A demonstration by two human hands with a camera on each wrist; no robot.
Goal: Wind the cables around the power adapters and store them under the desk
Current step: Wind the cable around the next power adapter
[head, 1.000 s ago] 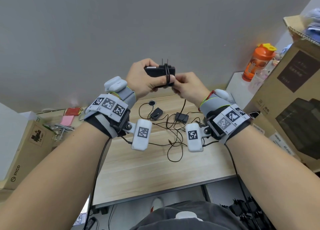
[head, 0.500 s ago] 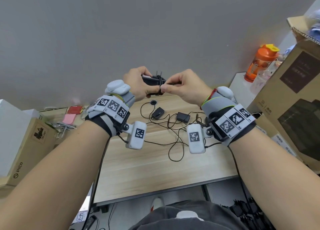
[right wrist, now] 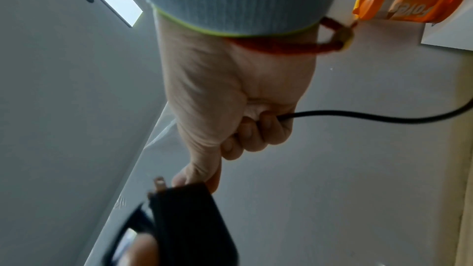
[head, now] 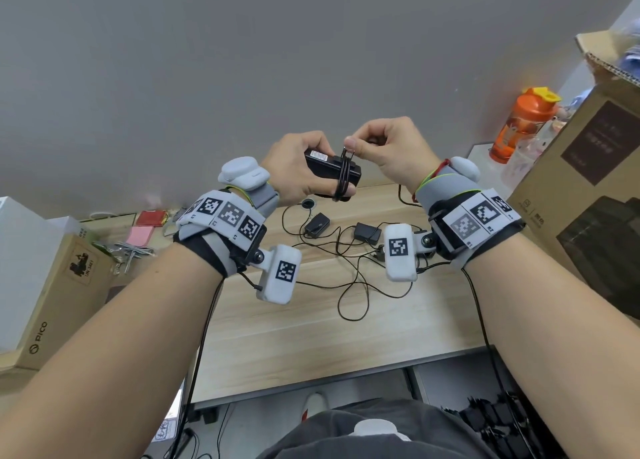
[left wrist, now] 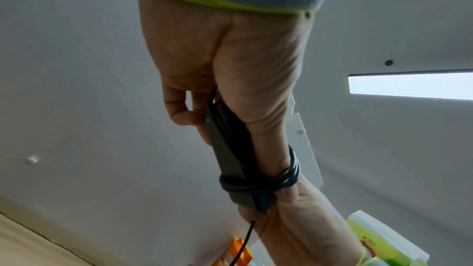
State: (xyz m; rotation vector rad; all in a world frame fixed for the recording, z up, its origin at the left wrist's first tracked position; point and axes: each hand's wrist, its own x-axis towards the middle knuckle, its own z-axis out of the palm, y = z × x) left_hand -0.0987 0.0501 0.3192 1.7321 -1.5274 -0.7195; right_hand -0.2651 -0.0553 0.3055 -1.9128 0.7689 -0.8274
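My left hand (head: 298,167) grips a black power adapter (head: 329,171) held up above the desk, thumb along its front face. Several turns of its black cable (head: 343,178) loop round the adapter's right end and over my thumb (left wrist: 271,149). My right hand (head: 384,147) pinches the cable just above the adapter, by the plug prongs (right wrist: 160,185), with the loose cable (right wrist: 358,117) running through its curled fingers. Two more black adapters (head: 316,225) (head: 367,232) lie on the wooden desk (head: 311,337) amid tangled cables (head: 349,278).
Large cardboard boxes (head: 585,209) stand at the right, with an orange bottle (head: 519,126) behind them. A smaller carton (head: 59,299) and red and pink notes (head: 145,226) sit at the left. A pile of black items (head: 498,420) lies under the desk's right side.
My right hand has come up from the adapter's right side to above it, carrying the cable over the top. The adapter has turned so its labelled face shows.
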